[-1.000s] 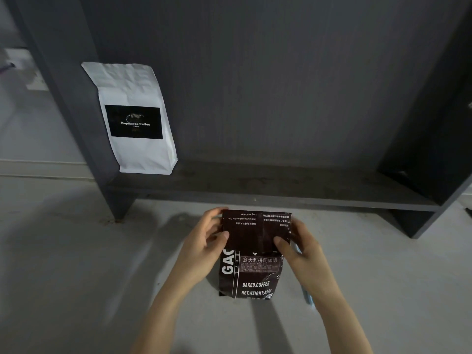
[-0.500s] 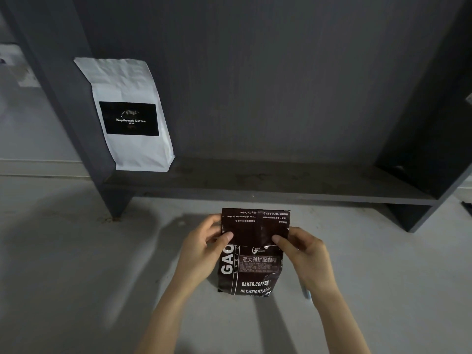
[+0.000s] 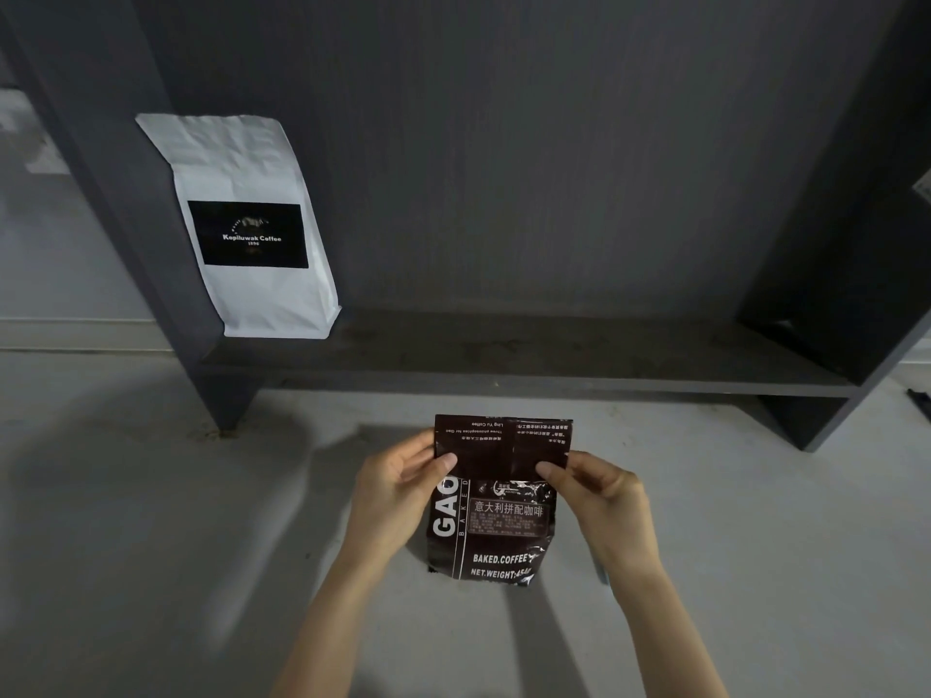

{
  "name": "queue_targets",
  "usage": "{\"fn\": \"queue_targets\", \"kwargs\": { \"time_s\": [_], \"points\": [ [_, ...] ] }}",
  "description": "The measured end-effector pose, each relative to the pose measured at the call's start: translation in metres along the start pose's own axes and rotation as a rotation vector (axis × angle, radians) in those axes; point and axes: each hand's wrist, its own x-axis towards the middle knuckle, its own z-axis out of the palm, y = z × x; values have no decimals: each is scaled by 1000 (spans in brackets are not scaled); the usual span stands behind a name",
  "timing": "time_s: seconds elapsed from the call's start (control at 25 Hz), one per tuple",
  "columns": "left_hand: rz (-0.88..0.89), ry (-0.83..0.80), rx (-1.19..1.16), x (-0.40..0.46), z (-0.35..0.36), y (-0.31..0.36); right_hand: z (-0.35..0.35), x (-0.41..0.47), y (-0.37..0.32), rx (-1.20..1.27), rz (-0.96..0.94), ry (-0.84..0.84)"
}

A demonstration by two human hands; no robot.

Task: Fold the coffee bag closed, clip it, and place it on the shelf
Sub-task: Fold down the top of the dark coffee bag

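The dark coffee bag [image 3: 491, 526] stands upright on the pale floor [image 3: 151, 521] in front of the shelf [image 3: 529, 360], its top flap folded down toward the camera so the print on it reads upside down. The left hand [image 3: 398, 488] pinches the flap's left edge, thumb on the front, the other fingers hidden behind the bag. The right hand [image 3: 602, 491] pinches the right edge the same way, thumb tip on the flap's lower corner. The left hand covers the end of the large white lettering, and the small text panel is too fine to read. A bluish sliver [image 3: 602, 571] shows on the floor under the right wrist; I cannot tell what it is. A white bag [image 3: 247, 229] leans against the shelf's left upright. A dark object [image 3: 919, 398] is cut off at the right edge.
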Motion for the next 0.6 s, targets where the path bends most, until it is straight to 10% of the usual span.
{"fn": "queue_targets", "kwargs": {
  "time_s": [0.2, 0.6],
  "points": [
    [18, 23, -40, -1, 3, 3, -9, -8, -17, 93, 33, -147],
    [60, 21, 38, 4, 7, -1, -31, -3, 51, -441, 247, 95]
  ]
}}
